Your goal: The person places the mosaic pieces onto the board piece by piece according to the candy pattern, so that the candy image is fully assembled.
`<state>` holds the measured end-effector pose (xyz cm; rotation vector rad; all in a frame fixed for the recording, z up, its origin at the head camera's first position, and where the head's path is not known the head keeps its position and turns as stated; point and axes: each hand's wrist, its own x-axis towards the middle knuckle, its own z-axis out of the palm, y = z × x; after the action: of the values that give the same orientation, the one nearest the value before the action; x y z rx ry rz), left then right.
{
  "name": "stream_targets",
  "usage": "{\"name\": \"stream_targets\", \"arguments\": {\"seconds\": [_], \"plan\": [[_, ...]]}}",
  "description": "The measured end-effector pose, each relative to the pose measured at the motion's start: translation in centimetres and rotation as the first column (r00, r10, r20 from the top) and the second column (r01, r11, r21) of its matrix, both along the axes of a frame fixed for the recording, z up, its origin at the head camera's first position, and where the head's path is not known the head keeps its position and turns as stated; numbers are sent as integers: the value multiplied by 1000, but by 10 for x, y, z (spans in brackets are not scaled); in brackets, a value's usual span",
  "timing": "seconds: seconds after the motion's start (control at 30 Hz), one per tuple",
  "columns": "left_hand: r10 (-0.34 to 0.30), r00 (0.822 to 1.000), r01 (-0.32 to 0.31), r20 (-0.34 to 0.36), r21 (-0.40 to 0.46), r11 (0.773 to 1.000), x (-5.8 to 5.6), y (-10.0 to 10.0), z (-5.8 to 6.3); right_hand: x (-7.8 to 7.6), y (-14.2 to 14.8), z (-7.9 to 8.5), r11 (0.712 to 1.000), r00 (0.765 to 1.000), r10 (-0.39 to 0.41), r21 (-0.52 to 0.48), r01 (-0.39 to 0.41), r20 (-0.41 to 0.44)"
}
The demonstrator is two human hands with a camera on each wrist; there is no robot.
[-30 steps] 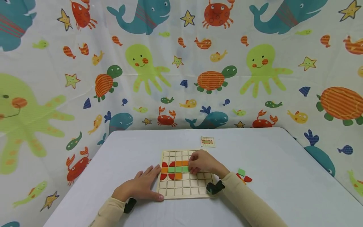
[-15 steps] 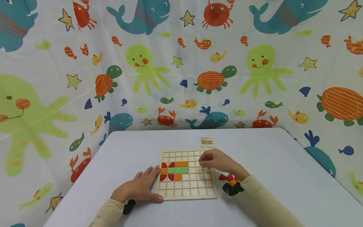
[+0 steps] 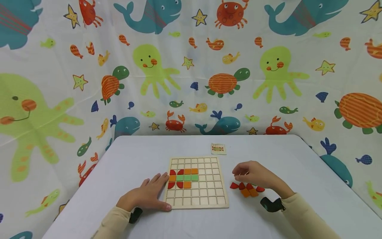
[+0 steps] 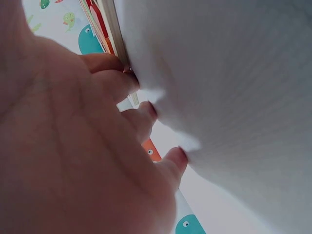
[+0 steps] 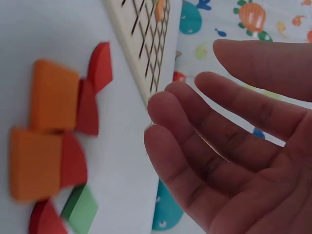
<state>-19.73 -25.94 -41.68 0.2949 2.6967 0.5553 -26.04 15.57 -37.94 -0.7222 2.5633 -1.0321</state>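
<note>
A left hand (image 3: 146, 195), fingers spread, touches the left edge of a wooden grid board (image 3: 207, 192) midway across a white bench (image 3: 143, 149). Toward the bench's right edge, a right hand (image 3: 256, 175) hovers, fingers loosely bent, above two orange squares (image 5: 53, 95), red curved tiles (image 5: 87, 107) and a green tile (image 5: 82, 209), the last mostly hidden in the head view. Red, orange and green pieces (image 3: 187, 178) fill cells on the board's left side. Near the bench's far edge lies a small card (image 3: 219, 149), its printed pattern hard to read. Behind hangs a sea-creature curtain (image 3: 194, 66), cut off above.
</note>
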Motion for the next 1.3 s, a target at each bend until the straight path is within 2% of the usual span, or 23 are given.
{"name": "stream_targets", "arguments": {"seconds": [0.2,0.4,0.5,0.63,0.87,1.07,1.3], "plan": [[5,1000,-5,1,5,1000,0,-1,2,7,21,-6,999,999,23,38,-22,-23],[6,1000,-6,0,6,1000,0,-2,-1,8,27,-18,989,990,130,85,-125,-60],[5,1000,-5,-2,3,1000,0,-1,-3,8,26,-20,980,984,160,135,-148,-84],[3,1000,-3,1,-2,1000,-1,-1,-2,10,23,-21,971,981,163,195,-140,-109],[-7,1000,7,-5,-2,1000,0,1,4,12,20,-22,964,980,143,244,-105,-141],[-17,1000,17,-3,3,1000,0,0,3,12,19,-21,968,972,181,202,-150,-146],[-32,999,33,-20,33,999,-2,-3,-5,9,20,-23,973,975,211,108,-202,-73]]}}
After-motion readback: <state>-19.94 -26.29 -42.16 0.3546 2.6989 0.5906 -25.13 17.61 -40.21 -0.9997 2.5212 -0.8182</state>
